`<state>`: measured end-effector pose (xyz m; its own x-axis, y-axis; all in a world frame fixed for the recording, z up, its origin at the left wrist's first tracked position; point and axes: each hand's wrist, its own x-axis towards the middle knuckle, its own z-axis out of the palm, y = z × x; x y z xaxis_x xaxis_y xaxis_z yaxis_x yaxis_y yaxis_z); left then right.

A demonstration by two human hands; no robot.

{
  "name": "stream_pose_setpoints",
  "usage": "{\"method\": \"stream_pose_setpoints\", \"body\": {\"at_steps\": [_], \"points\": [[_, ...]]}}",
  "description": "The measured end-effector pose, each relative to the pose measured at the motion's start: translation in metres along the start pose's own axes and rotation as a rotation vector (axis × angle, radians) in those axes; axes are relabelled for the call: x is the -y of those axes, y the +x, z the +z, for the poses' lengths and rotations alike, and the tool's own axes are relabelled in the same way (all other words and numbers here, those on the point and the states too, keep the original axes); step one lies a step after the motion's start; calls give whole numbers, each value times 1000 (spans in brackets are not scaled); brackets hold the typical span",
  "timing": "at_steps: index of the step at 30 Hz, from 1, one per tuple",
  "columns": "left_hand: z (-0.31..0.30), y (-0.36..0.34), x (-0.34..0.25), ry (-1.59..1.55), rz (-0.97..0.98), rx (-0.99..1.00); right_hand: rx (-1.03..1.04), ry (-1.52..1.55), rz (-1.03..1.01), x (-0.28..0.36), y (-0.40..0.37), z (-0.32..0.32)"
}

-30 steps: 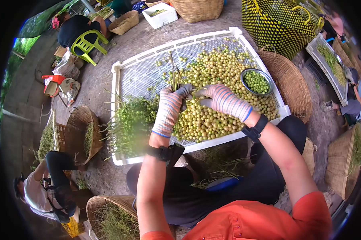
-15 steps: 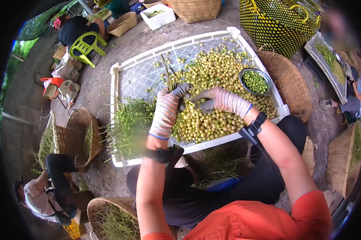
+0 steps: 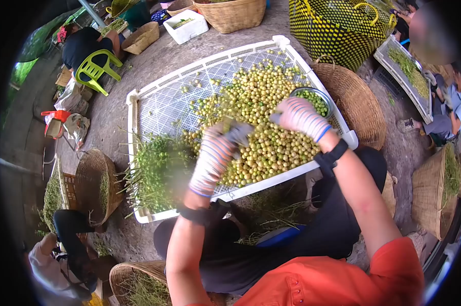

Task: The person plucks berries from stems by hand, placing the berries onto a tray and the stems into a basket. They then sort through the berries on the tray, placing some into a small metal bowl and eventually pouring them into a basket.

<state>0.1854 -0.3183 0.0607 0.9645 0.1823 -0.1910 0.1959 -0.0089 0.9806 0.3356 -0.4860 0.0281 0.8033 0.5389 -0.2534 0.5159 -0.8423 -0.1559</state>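
Note:
A white mesh tray (image 3: 205, 65) lies before me, heaped with small round yellow-green fruits (image 3: 263, 97). My left hand (image 3: 223, 143), in a striped glove with grey fingertips, is closed over the middle of the heap. Thin stems (image 3: 215, 109), smeared by motion, stick up from it. My right hand (image 3: 302, 118), gloved alike, is curled at the near left side of a metal bowl (image 3: 330, 104) and partly covers it. Greener fruits (image 3: 314, 99) fill the bowl. Whatever the right fingers hold is hidden. A pile of green fruiting stems (image 3: 156, 173) lies at the tray's left.
A wicker basket (image 3: 355, 102) and a yellow-black woven basket (image 3: 337, 35) stand beyond the tray's right side. More baskets (image 3: 98, 178) are at the left. People sit at the left and right edges. A green chair (image 3: 95, 71) is at the back left.
My right hand has moved away from the left hand, rightward to the bowl. My left hand has dropped slightly with the stems. The whole view has shifted a little.

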Motion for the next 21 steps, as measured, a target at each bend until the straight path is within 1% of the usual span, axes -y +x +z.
{"method": "stream_pose_setpoints", "body": {"at_steps": [1, 2, 3, 4, 5, 6, 7, 8, 10, 12, 13, 14, 15, 16, 17, 18, 19, 21], "points": [[6, -1, 12, 22, 11, 176, -71, -24, 12, -18, 2, -2], [15, -2, 31, 73, -19, 310, -87, -52, 39, -35, 6, -5], [32, -8, 42, 355, -5, 362, -136, -44, 66, -43, -2, -12], [50, -18, 53, 483, -78, 408, -198, -100, 90, -58, 2, -4], [66, -27, 68, 672, -41, 441, -214, -94, 64, -60, -3, -7], [78, -34, 107, 756, 109, 504, -240, -72, 54, -54, -9, -13], [86, -42, 116, 828, 110, 638, -266, -50, 44, -49, -12, -16], [92, -45, 103, 954, -9, 841, -267, -44, 32, -47, -10, -15], [91, -50, 105, 981, 0, 851, -201, 74, -31, -43, -7, -15], [83, -47, 99, 1006, -24, 867, -203, 108, -58, -33, -14, -23], [73, -40, 90, 902, 71, 869, -207, 127, -72, -29, -19, -28], [63, -31, 79, 795, 167, 870, -258, 139, -100, -28, -20, -28], [53, -22, 53, 781, 58, 779, -263, 148, -100, -27, -20, -29], [42, -5, 66, 770, 249, 518, -283, 165, -138, -26, -21, -30], [30, 21, 42, 820, 85, 425, -305, 181, -174, -24, -22, -32], [19, 35, 17, 719, -185, 163, -309, 196, -203, -22, -25, -34], [-10, 62, 52, 744, 267, -135, -312, 205, -200, -18, -27, -35], [-54, 105, 71, 964, 105, -397, -238, 185, -223, -13, -29, -39]]}}
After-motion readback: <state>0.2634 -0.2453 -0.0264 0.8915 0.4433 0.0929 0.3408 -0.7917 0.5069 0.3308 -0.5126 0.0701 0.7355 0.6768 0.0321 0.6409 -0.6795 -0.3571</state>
